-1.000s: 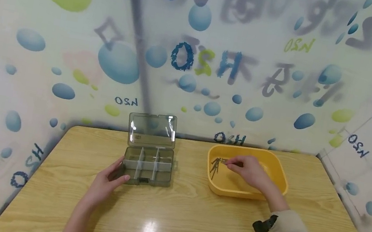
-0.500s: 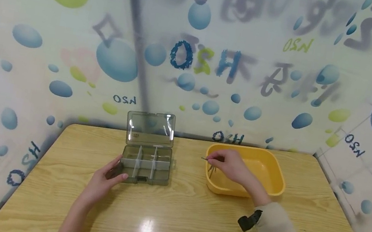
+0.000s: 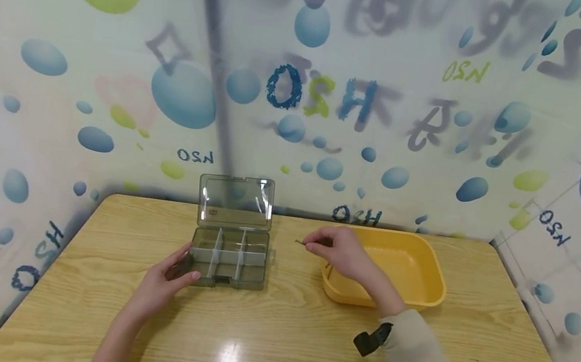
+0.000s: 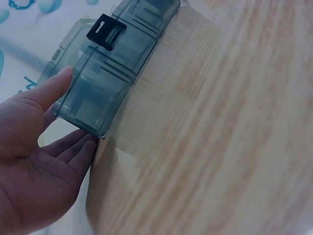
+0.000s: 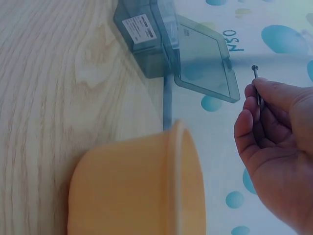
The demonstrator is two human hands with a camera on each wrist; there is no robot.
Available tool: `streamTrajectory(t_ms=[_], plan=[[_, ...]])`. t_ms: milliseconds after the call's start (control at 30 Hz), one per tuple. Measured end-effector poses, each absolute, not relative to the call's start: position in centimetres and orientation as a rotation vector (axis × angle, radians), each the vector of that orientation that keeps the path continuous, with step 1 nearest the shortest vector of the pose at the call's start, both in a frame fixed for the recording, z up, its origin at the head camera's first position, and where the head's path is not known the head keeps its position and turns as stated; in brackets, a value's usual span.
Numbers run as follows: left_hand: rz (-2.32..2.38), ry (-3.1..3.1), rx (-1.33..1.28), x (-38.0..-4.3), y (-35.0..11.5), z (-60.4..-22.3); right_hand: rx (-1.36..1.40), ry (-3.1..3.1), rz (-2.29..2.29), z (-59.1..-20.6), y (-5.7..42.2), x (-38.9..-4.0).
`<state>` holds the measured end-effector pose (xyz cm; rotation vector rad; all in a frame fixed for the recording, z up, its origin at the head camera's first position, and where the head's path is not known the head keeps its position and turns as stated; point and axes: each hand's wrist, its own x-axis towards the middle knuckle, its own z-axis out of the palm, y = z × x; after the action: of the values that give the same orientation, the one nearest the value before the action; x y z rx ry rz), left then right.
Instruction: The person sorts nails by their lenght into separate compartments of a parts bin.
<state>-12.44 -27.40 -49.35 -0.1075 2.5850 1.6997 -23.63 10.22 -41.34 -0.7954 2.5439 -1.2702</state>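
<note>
A translucent grey compartment box (image 3: 227, 266) stands on the table with its lid (image 3: 237, 201) raised. My left hand (image 3: 162, 283) rests against its left end, thumb at the front corner and fingers along the side, extended. In the left wrist view, the thumb (image 4: 51, 90) touches the box's edge. My right hand (image 3: 339, 252) is between the box and a yellow bin (image 3: 402, 270), over the bin's left rim. It pinches a thin dark screw (image 5: 256, 81), head outward, between thumb and fingers. More screws (image 3: 329, 271) in the bin are mostly hidden behind this hand.
The bin and the box stand apart on a wooden table (image 3: 269, 344), near its back edge. A patterned wall (image 3: 310, 165) rises behind them. White dividers (image 3: 217, 252) split the box into several compartments.
My right hand has lifted a screw from the yellow bin and moved left, past the bin's left rim. The left hand stays at the box.
</note>
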Motion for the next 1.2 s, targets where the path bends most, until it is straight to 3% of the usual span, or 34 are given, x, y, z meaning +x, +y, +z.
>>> streamTrajectory(t_ms=[767, 1200], plan=[[1.678, 2.615, -0.011, -12.3, -27.4, -49.5, -0.928, 2.499, -1.201, -43.7, 2.8, -22.5], [1.629, 2.639, -0.013, -12.2, -27.2, -49.1, -0.839, 2.545, -1.113, -44.0, 0.0, -21.9]])
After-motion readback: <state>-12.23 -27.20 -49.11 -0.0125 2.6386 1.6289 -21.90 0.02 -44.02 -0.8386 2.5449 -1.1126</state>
